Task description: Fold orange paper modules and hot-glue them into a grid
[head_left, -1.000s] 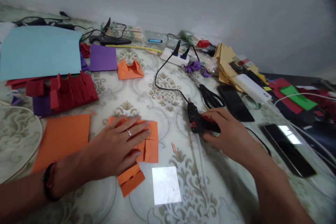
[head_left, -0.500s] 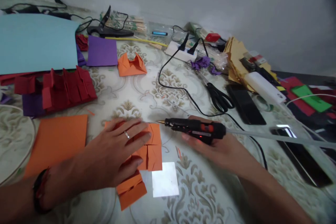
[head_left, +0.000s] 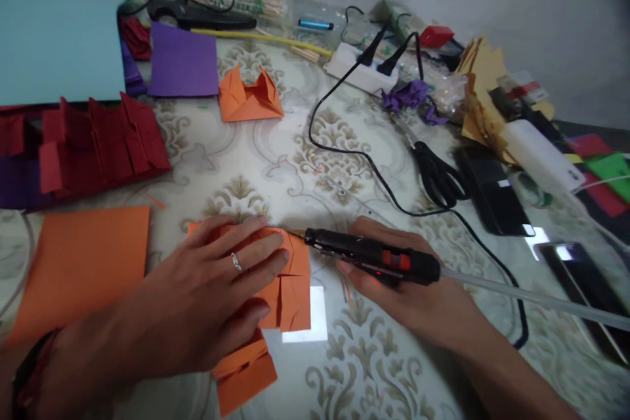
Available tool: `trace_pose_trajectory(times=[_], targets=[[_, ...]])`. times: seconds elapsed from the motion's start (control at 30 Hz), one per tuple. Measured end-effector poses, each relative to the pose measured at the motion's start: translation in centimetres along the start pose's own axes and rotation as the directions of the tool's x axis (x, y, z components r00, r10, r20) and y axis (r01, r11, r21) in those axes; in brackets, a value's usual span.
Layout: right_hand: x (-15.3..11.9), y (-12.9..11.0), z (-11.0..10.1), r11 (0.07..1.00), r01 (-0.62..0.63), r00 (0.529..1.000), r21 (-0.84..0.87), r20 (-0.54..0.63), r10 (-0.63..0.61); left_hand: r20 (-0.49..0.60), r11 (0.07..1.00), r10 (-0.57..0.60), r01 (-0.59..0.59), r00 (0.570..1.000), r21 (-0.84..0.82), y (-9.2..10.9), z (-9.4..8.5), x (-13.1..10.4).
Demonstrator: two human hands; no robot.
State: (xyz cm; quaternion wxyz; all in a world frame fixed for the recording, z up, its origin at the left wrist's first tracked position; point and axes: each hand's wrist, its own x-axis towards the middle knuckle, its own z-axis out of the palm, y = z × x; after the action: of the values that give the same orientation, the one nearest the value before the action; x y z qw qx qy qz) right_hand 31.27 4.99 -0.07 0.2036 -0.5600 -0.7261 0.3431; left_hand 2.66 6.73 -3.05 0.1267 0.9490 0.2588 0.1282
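Note:
My left hand [head_left: 224, 295] lies with fingers spread on the folded orange paper pieces [head_left: 294, 295], pressing them to the table. A ring is on one of its fingers. My right hand [head_left: 408, 289] is wrapped round a black glue gun [head_left: 371, 256] with a red light and a clear glue stick at its back. The gun's tip touches or hovers just over the top edge of the orange pieces, near my left fingertips. Another folded orange piece [head_left: 246, 374] sits below my left hand, at an angle.
At the left lie a flat orange sheet [head_left: 88, 262], folded red paper [head_left: 103, 151] and a light blue sheet [head_left: 59, 33]. A black cable runs from the power strip [head_left: 361, 69] past scissors [head_left: 438, 174] and two phones [head_left: 495, 190] at the right.
The glue gun's tip has come onto the top edge of the orange pieces; before, it pointed just beyond them. The camera view has shifted, with the background now higher. My left hand stays on the paper.

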Motion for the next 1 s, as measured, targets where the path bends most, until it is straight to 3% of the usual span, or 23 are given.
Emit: trace_pose_trajectory(times=[0.2, 1.0], targets=[[-0.1, 0.1, 0.4, 1.0, -0.02, 0.999, -0.002, -0.037, 0.02, -0.011, 1.0, 0.024, -0.024, 1.0, 0.015, 0.1, -0.2, 0.2], [0.2, 0.5, 1.1, 0.99, 0.102, 0.988, -0.094, -0.108, -0.112, -0.013, 1.0, -0.002, 0.002, 1.0, -0.001, 0.2, -0.2, 0.1]])
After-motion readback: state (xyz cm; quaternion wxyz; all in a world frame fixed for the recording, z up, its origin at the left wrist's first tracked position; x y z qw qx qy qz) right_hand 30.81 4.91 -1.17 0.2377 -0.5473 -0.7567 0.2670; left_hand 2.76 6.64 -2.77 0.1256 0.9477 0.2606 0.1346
